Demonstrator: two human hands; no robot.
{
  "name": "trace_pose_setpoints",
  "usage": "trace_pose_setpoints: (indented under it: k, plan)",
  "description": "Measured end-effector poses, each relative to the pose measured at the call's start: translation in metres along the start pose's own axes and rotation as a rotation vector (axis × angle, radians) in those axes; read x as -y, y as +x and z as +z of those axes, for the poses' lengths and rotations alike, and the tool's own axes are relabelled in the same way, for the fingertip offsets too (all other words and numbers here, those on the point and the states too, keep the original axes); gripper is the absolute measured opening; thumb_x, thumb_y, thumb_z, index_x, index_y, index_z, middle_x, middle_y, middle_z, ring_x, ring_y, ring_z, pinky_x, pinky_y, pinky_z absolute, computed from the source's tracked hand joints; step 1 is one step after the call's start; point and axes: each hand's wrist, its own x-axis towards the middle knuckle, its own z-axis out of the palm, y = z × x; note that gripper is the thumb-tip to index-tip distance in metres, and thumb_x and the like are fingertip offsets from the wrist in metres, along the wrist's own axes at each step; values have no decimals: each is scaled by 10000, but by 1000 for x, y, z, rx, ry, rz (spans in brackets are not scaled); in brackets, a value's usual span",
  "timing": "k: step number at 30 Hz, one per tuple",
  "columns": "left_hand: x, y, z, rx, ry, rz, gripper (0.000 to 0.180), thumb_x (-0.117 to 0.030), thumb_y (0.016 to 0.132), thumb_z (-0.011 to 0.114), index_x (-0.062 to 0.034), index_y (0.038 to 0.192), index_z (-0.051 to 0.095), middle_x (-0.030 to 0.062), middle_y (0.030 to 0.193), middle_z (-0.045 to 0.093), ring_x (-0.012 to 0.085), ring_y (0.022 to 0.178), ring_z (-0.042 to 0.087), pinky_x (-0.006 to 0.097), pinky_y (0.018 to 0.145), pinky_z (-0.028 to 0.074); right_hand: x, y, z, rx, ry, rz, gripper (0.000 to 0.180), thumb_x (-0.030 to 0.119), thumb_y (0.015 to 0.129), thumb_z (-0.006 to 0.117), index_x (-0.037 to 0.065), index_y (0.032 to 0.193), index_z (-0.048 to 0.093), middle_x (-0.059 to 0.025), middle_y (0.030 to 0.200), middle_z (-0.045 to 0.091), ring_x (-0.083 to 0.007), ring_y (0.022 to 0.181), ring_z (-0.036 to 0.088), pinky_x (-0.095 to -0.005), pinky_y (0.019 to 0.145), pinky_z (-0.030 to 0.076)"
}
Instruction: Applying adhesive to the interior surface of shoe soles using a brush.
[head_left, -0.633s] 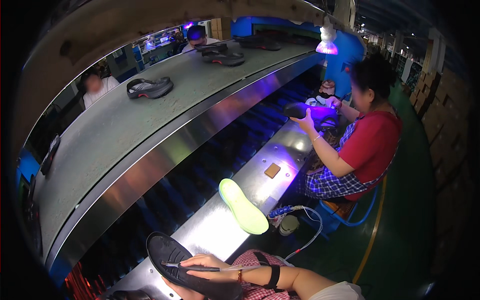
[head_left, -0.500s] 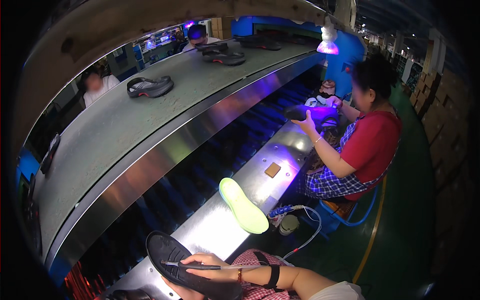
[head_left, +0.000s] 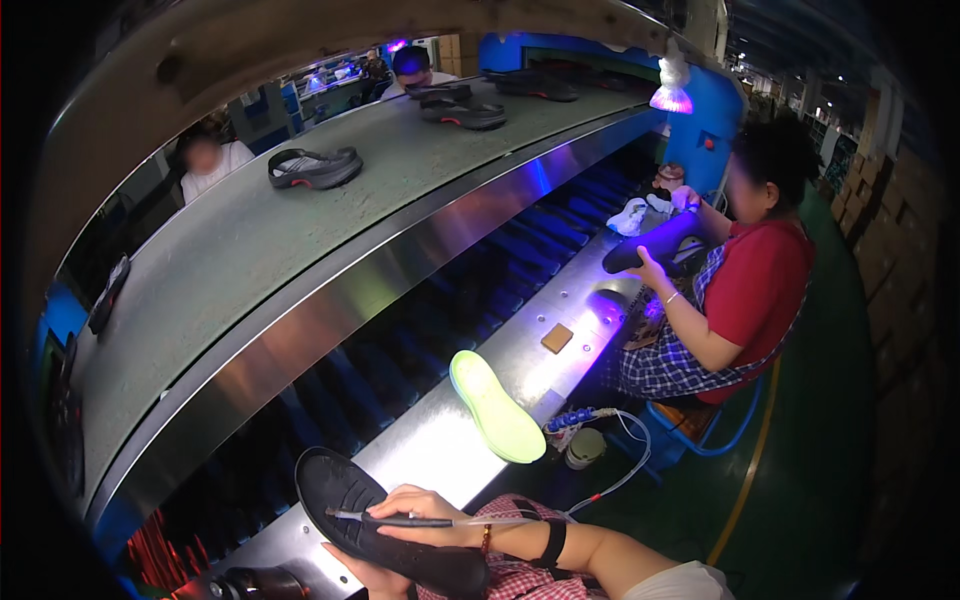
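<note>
A black shoe sole [head_left: 345, 485] with raised ribs inside its rim is tilted up above the near end of the metal bench. My left hand [head_left: 368, 577] is closed on it from below, most of its fingers hidden under the sole. In my right hand [head_left: 425, 512] is a thin, dark-handled brush [head_left: 405, 520] with a clear tube running back along my forearm. The brush tip is at the inner face of the sole, towards its upper end. Farther along the bench lies a yellow-green sole [head_left: 495, 408], apart from both hands.
A conveyor belt [head_left: 240, 245] carrying several dark shoe soles rises on the left. Beyond the yellow-green sole, a tan block [head_left: 557, 338] rests on the bench [head_left: 400, 450]. A co-worker in red [head_left: 765, 270] sits at right holding a dark sole [head_left: 650, 243]. Near the bench hangs a tube with blue fittings [head_left: 572, 420].
The view has shifted slightly, so the surroundings sit farther right. My hands still hold the sole and brush, the brush tip moved only slightly. The co-worker's sole has tilted.
</note>
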Motion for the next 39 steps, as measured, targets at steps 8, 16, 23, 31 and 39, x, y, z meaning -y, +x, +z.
trace_pose_setpoints:
  k: [8, 16, 23, 31, 39]
  plan:
    - [-2, 22, -23, 67, -77, -64, 852, -754, 782, 260, -98, 1306, 411, 101, 1286, 477, 274, 1157, 477, 412, 998, 366, 19, 15, -18, -72, 75, 187, 209, 93, 784, 668, 40, 986, 663, -102, 1003, 616, -197, 1024, 542, -302, 904, 405]
    - [-2, 17, -10, 189, -89, -36, 822, -700, 838, 180, -49, 1276, 425, 119, 1253, 499, 256, 1098, 510, 391, 962, 398, 46, 0, -31, 158, 157, 172, 191, 44, 720, 708, 37, 909, 684, -83, 924, 666, -163, 935, 586, -284, 840, 444]
    - [-7, 17, 0, 85, -67, -29, 858, -718, 823, 156, -55, 1317, 383, 149, 1267, 480, 290, 1128, 493, 418, 951, 412, 56, 22, -31, 116, 189, 359, 164, 14, 734, 690, 1, 897, 670, -111, 906, 659, -164, 859, 614, -275, 778, 476]
    - [-8, 21, -22, 254, -303, 40, 813, -690, 849, 152, -67, 1313, 392, 131, 1248, 497, 272, 1073, 528, 402, 931, 429, 61, 21, -38, 138, 199, 446, 177, 21, 752, 673, -14, 925, 667, -102, 926, 664, -123, 826, 612, -242, 733, 484]
    - [-22, 18, 6, 246, -99, 102, 1019, -817, 727, 67, -31, 1300, 374, 199, 1141, 546, 360, 962, 582, 468, 839, 486, 68, 13, -42, 201, 266, 431, 175, 6, 733, 678, -5, 908, 676, -121, 937, 660, -185, 911, 616, -286, 825, 473]
